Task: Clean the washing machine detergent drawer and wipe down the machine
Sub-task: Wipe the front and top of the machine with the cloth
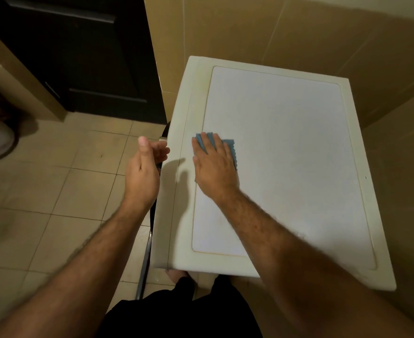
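**Wiping the washer top: cloth's parked at the left edge, everything else lies to the right**

So here's the setup. The right hand (213, 162) is flat on a blue cloth (228, 148), fingers straight and spread a bit, pressing it down onto the white inset panel (286, 154) on top of the washing machine (176, 191). No pinch, just palm and fingers on top. The cloth pokes out past the fingertips and along the hand's right side.

The thing that matters: the cloth sits right at the panel's left border, roughly midway along its length. The panel's long axis runs away from the person toward the tiled wall (274, 32), so nearly all of the panel lies to the right of the fingers and farther ahead. My guess is the next stroke wants to go rightward or away along that axis.

The left hand (143, 167) hovers just off the machine's left edge, fingers loosely open, holding nothing, not clearly touching. It's nearer the cream rim (191, 93) and that side, but the right hand owns the cloth.

Detergent drawer isn't visible from up here.
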Motion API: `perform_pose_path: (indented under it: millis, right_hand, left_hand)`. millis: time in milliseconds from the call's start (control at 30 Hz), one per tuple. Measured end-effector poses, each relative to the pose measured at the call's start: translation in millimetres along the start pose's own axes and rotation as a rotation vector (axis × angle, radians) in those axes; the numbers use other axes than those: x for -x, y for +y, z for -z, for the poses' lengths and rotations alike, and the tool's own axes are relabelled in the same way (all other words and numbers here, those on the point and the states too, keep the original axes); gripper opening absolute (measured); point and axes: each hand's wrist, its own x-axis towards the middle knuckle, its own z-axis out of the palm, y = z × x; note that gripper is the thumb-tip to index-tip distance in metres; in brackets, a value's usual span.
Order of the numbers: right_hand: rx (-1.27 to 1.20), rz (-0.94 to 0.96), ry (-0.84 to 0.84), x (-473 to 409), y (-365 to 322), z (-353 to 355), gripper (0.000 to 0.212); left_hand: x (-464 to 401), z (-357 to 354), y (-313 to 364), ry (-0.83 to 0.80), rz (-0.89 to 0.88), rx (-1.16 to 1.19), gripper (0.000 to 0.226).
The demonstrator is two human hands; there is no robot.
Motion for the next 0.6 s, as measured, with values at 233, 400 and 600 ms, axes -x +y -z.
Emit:
perform_pose_path:
  millis: [233, 400, 600]
  right_hand:
    - [-0.129, 0.291, 0.048, 89, 7, 0, 0.045]
    - [-0.819, 0.129, -0.064, 114, 28, 19, 0.031]
    - [-2.162, -0.518, -0.135, 74, 53, 59, 0.040]
  left_hand:
    - [18, -24, 2, -0.031, 0.056, 0.001, 0.070]
    - [26, -43, 6, -0.047, 0.202, 0.065, 0.071]
    - [43, -73, 22, -0.315, 0.480, 0.130, 0.073]
